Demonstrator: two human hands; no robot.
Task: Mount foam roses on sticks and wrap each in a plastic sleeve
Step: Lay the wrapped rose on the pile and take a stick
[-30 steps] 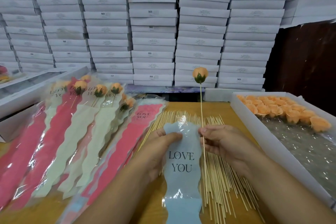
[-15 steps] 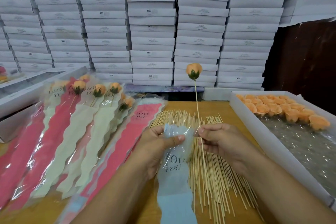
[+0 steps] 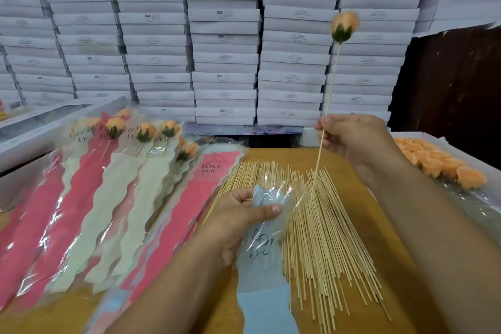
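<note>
R hand (image 3: 349,138) has lifted the rose stick (image 3: 329,95) up & right, fingers pinching it, tip near blue sleeve (image 3: 267,247) mouth gripped by L hand (image 3: 238,217): insertion's next.

Sleeve (image 3: 264,252) held in the left hand (image 3: 238,222): thin clear plastic, glossy, crinkled near the top, backed by a matt pale-blue paper-like liner. Stick (image 3: 324,127) pinched by the right hand (image 3: 349,138): pale bare wood, smooth and matt. Rose (image 3: 344,26) on its tip: soft peach foam, matt, with a dark green base. Loose sticks (image 3: 320,238) on the table: the same pale unfinished wood. Table (image 3: 352,168): yellow-brown wood-look top, smooth, low sheen. Wrapped roses (image 3: 113,184): shiny film over matt pink and cream liners. Stacked boxes (image 3: 225,35): matt white cardboard. Tray (image 3: 488,209) on the right: lined with glossy, crinkled clear film.
</note>
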